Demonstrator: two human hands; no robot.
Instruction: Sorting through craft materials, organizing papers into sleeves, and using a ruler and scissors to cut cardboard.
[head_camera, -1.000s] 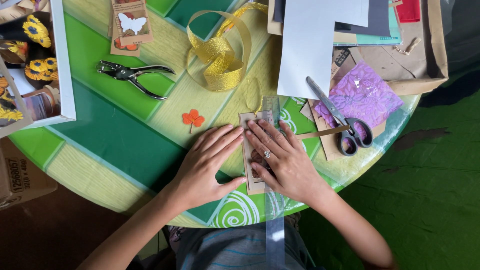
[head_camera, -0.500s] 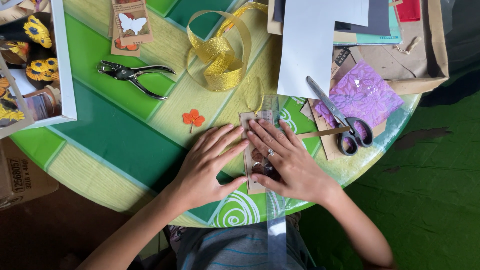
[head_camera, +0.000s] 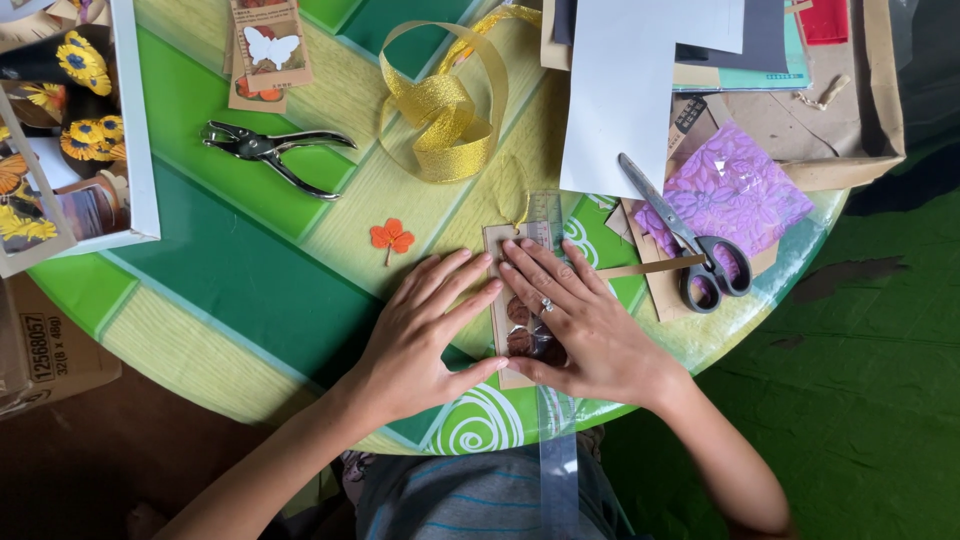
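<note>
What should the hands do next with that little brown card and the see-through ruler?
Probably slide the right hand along to press the clear ruler flat. Both hands lie spread over the brown card, the left hand at its left edge, and the ruler crosses the card and hangs past the table rim, so it could tip or shift.

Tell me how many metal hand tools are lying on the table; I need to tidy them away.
2. The hole punch pliers lie at upper left, near the gold ribbon. The scissors lie at right, across the purple sheet. Others may be hidden under the papers.
</note>
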